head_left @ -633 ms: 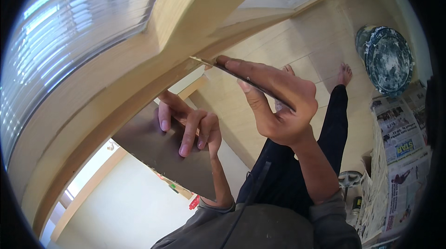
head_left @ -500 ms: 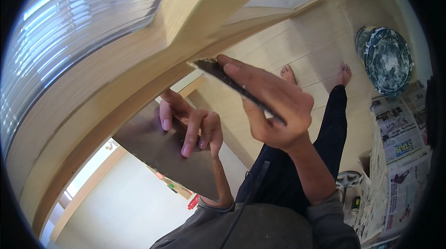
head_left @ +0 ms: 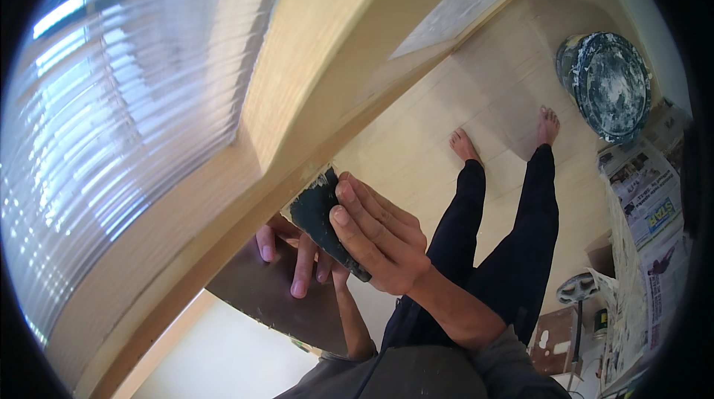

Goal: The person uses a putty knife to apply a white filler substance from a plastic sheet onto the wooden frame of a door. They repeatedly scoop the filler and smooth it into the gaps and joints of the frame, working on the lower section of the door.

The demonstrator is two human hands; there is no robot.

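Note:
A dark, thin putty scraper (head_left: 315,209) is pinched in my right hand (head_left: 383,239), fingers laid flat along its face. Pale putty clings to its far edge, which lies at the edge of the light wooden frame (head_left: 297,127); whether it touches is hard to tell. Below and left of it, my left hand (head_left: 303,269) grips a brown flat sheet (head_left: 271,298), fingertips pressed on its face. The scraper and right hand hide part of the left hand.
Ribbed clear glass (head_left: 149,94) fills the frame at left. On the tiled floor (head_left: 498,79), far right, stands a putty-smeared dark round bucket (head_left: 613,87). Newspaper (head_left: 651,206) lies below it, near a grey round-topped stand (head_left: 576,287). My bare feet (head_left: 465,146) are apart.
My right hand has come down and left with the scraper, turning its face into view. My left hand and the brown sheet sit slightly lower. The view has shifted along the frame.

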